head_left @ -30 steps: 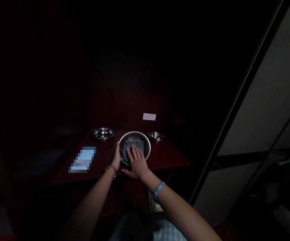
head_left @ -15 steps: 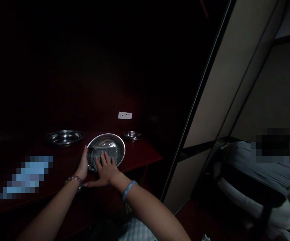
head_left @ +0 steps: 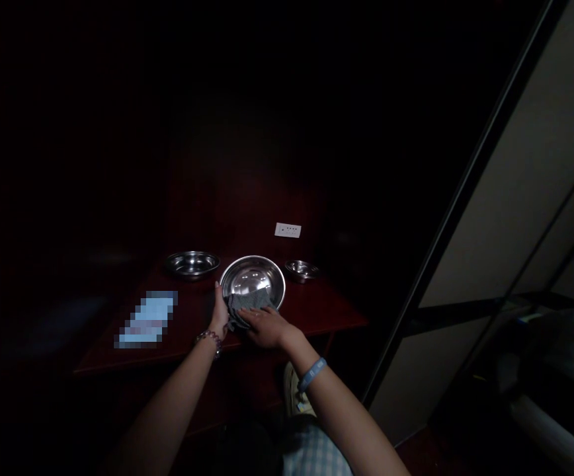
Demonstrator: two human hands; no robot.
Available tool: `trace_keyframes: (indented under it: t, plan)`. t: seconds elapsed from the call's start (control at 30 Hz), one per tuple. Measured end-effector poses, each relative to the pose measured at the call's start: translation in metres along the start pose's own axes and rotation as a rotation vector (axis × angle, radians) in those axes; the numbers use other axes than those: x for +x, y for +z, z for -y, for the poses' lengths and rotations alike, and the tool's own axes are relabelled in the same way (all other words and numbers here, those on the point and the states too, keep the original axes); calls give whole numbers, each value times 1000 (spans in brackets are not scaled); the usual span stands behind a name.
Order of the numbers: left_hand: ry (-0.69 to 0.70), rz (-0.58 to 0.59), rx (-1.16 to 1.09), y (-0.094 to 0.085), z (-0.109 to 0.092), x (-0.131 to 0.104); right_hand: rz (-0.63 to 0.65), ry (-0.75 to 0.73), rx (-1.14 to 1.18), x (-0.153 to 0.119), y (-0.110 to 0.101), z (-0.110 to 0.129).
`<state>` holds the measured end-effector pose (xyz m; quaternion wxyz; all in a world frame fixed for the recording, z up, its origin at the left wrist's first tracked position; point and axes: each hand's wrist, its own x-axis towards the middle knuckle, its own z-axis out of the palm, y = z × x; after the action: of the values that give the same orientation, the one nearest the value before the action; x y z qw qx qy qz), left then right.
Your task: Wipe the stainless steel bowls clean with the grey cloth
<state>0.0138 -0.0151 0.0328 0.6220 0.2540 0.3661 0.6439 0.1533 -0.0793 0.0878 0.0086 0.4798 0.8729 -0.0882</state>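
A shiny steel bowl (head_left: 252, 272) is tipped towards me over the front part of the dark red table. My left hand (head_left: 219, 315) grips it by its left rim, with the thumb pointing up along the edge. Inside the lower part of the bowl lies a grey cloth (head_left: 252, 301). My right hand (head_left: 267, 327) has the cloth under its fingers and presses it against the metal near the lower right rim. Part of the cloth hangs over the rim between the two hands. The left hand's other fingers are hidden behind the bowl.
A wide steel dish (head_left: 192, 264) stands at the back left of the table (head_left: 334, 314), and a small steel bowl (head_left: 302, 270) at the back right. A pixelated bright patch (head_left: 147, 320) lies left. A white socket (head_left: 287, 230) is on the back wall. A pale panel (head_left: 505, 192) rises at right.
My right hand and the cloth have slid down the bowl towards its lower rim, and the fingers are less spread. The whole view has swung left, so everything sits further right.
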Motion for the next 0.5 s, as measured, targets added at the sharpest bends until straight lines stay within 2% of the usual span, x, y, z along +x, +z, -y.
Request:
trace_keyframes:
  t: [0.07,0.3,0.5]
  plan:
    - [9,-24,12,-1,1,2,0,21,-18,-3,-3,4]
    - [81,-78,27,-2,4,8,-121,137,-165,-12,-19,18]
    - [151,-73,58,-6,7,10,-120,183,-255,-16,-28,24]
